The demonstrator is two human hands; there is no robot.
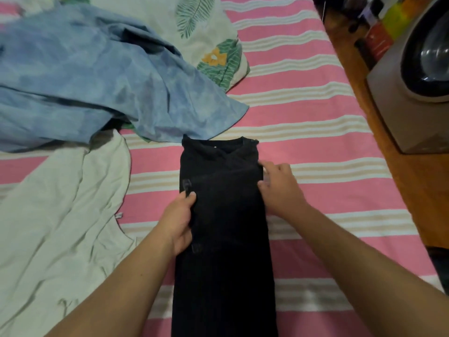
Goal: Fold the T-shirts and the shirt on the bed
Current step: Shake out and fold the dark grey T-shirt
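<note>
A black T-shirt [223, 215] lies on the bed as a long narrow strip, both sides folded in and its collar at the far end. My left hand [179, 222] grips its left edge at mid-length, thumb on top. At the right edge, just below the collar, my right hand [279, 188] rests with its fingers curled over the fabric. A pale grey-white T-shirt [60, 215] is spread out crumpled at the left. Behind it a blue tie-dye shirt [97, 76] lies in a heap, its hem close to the black collar.
The bed has a pink sheet with white and beige stripes [315, 132]. A pillow with a leaf print [209, 37] lies at the back. Past the bed's right edge is a wooden floor with a grey appliance [413, 93].
</note>
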